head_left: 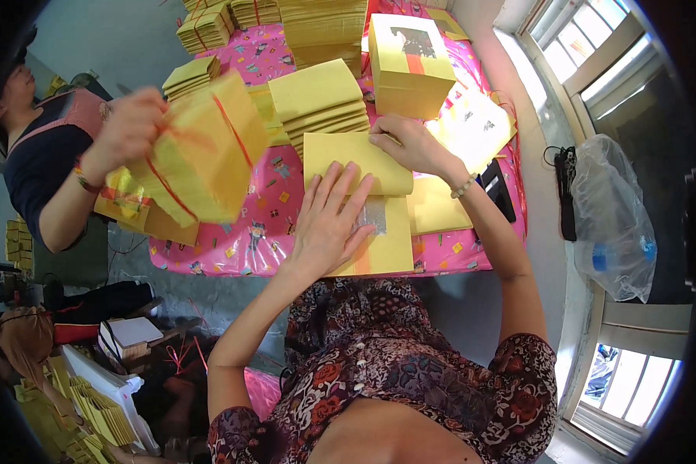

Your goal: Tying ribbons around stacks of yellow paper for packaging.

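A folded yellow paper sheet (332, 151) lies before me near the table's front edge, its upper part doubled over. Spread flat across its lower part is my left hand (325, 220), fingers apart. Beneath those fingers a printed yellow sheet (394, 251) with a grey patch and an orange stripe is partly covered. My right hand (414, 145) pinches the folded sheet at its upper right corner, fingers closed. Just behind stands a stack of folded yellow papers (317, 89). Another yellow sheet (437, 207) rests to the right, below my right wrist.
At left a co-worker's hand (135, 127) holds a yellow bundle (201, 147) tied with red string, blurred by motion. Tall yellow stacks (325, 31) and a yellow block (414, 85) stand farther back on the pink patterned cover (263, 251). A dark phone-like object (496, 189) lies right.
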The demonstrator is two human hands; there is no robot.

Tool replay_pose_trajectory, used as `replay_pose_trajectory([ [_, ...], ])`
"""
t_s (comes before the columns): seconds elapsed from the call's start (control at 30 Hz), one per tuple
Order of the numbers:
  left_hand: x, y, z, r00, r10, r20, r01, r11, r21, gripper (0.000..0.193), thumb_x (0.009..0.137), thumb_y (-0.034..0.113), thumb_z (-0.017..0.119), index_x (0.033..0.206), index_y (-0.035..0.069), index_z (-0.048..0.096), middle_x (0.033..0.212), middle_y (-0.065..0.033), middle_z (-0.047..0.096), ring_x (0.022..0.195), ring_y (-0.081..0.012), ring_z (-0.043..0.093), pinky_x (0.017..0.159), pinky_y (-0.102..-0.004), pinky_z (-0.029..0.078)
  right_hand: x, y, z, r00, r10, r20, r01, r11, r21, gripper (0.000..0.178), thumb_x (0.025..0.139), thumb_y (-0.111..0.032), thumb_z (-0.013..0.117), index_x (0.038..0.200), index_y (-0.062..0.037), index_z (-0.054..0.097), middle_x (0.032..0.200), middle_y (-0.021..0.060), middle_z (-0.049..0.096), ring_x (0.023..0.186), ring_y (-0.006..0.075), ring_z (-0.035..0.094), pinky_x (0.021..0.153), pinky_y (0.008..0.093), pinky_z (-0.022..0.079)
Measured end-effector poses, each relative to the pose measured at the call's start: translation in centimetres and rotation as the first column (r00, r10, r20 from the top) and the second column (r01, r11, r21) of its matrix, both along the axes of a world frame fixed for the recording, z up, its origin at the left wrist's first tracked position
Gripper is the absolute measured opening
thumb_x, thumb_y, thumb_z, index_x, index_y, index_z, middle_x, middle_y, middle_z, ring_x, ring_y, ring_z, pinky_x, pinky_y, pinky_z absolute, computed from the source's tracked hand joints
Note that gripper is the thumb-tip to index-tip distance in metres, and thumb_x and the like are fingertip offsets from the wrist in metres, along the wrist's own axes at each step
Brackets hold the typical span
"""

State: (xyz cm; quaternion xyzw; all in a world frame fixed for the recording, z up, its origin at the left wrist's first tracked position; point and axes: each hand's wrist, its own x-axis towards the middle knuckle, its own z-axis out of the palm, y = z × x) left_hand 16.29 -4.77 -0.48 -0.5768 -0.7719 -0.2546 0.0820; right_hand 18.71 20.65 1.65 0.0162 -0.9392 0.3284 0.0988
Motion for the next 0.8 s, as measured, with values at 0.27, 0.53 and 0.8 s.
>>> replay_pose_trajectory([
  [0.27,-1.2,1.1,-1.7,0.999,0.030,0.034,-0.026,0.994,-0.102,0.074,0.090,0.040,0.066,0.153,0.012,0.037,0.154,-0.0222,0.033,0.143,-0.0438,0.030,0.117,-0.0576,0.025,-1.8,0.4,-2.0,0.991,-0.008,-0.136,0.047,0.956,0.289,0.020,0.096,-0.020,0.061,0.104,-0.0024,0.066,0.102,0.0143,0.065,0.101,0.0304,0.062,0.087,0.0401,0.050],
  [0.53,-1.4,1.5,-1.9,0.997,0.044,0.059,-0.037,0.993,-0.109,0.074,0.091,0.039,0.064,0.153,0.012,0.036,0.153,-0.0235,0.035,0.142,-0.0441,0.031,0.116,-0.0574,0.025,-4.0,-0.1,-2.9,0.997,0.022,0.070,-0.029,0.994,0.107,0.025,0.096,-0.019,0.059,0.110,-0.0003,0.069,0.107,0.0156,0.071,0.098,0.0337,0.067,0.088,0.0418,0.052],
  [0.8,-1.5,1.5,-2.1,0.997,0.044,0.059,-0.037,0.992,-0.122,0.073,0.091,0.039,0.064,0.153,0.012,0.036,0.153,-0.0230,0.036,0.141,-0.0441,0.032,0.116,-0.0569,0.025,-3.8,-0.5,-3.2,0.999,-0.001,0.049,-0.004,0.996,0.090,0.022,0.097,-0.017,0.057,0.107,-0.0014,0.069,0.105,0.0147,0.069,0.099,0.0335,0.065,0.088,0.0423,0.051],
])
